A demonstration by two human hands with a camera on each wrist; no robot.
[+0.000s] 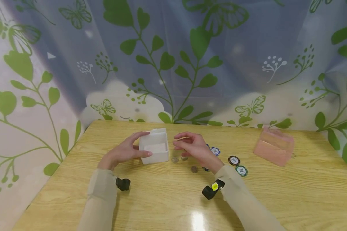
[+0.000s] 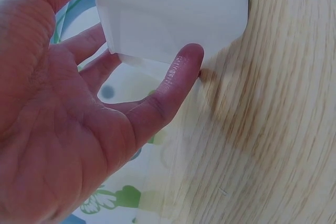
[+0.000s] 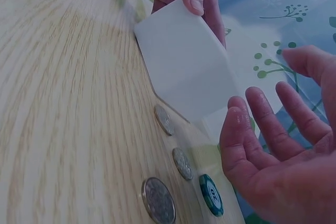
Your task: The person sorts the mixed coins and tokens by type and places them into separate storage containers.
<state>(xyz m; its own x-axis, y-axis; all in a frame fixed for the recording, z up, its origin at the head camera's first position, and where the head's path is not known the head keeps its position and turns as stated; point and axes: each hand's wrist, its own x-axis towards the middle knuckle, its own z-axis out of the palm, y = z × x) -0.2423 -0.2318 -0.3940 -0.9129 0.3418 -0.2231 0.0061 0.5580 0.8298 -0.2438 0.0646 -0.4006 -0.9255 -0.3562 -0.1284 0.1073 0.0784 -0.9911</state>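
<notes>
A white open-topped box [image 1: 154, 157] stands on the table, its lid raised at the back. The left hand [image 1: 126, 150] grips it from the left, thumb on the near side and fingers at the far side; the left wrist view shows this hand [image 2: 79, 124] against the box wall [image 2: 173, 14]. Just right of the box hovers the right hand [image 1: 195, 149], fingers loosely bent. In the right wrist view the right hand [image 3: 283, 145] shows nothing between its fingers. Below it lie three coins, a silvery one [image 1: 174, 159], another partly covered [image 1: 183, 158] and a darker one [image 1: 194, 169].
Poker chips lie right of the right hand: a blue one [image 1: 215, 151], a black one [image 1: 234, 160] and a green one [image 1: 241, 170]. Others are partly hidden by that hand. A pink translucent pouch [image 1: 270, 152] lies further right. A patterned curtain [image 1: 173, 80] hangs behind the table.
</notes>
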